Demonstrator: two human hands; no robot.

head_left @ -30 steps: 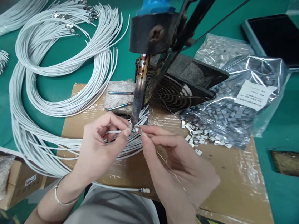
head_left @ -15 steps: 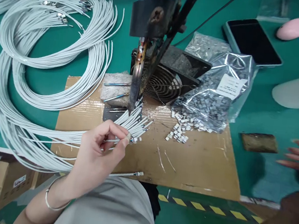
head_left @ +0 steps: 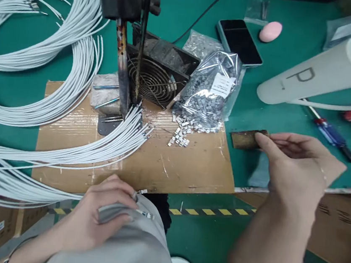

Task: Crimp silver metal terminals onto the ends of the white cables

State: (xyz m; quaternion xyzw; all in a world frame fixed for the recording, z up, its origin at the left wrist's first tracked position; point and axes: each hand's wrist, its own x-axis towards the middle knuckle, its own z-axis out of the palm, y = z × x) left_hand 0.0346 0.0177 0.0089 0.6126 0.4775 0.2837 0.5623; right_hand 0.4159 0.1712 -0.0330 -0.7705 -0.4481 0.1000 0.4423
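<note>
My right hand [head_left: 299, 158] reaches over the right of the table, its thumb and fingers closed on the near end of a small worn brown block [head_left: 244, 139]. My left hand [head_left: 105, 214] is low in front of my grey shirt, thumb and forefinger apart with a gap between them. Just past its fingertips a white cable end with a small connector [head_left: 146, 214] lies over the shirt. Another small connector [head_left: 142, 191] shows at the cardboard's front edge. Above, a bundle of white cables [head_left: 110, 147] fans its ends onto the cardboard [head_left: 190, 171].
A soldering iron [head_left: 122, 70] points down over the cable ends, in front of a black fan [head_left: 152, 82]. Loose connectors [head_left: 181, 134] lie by a clear bag [head_left: 204, 97]. Further right are a phone [head_left: 241, 42], a white mug [head_left: 315, 73] and a screwdriver [head_left: 330, 132].
The view has swung right. My right hand has come in and taken hold of the brown block. My left hand has drawn down from the cable ends to my shirt, its pinch loosened.
</note>
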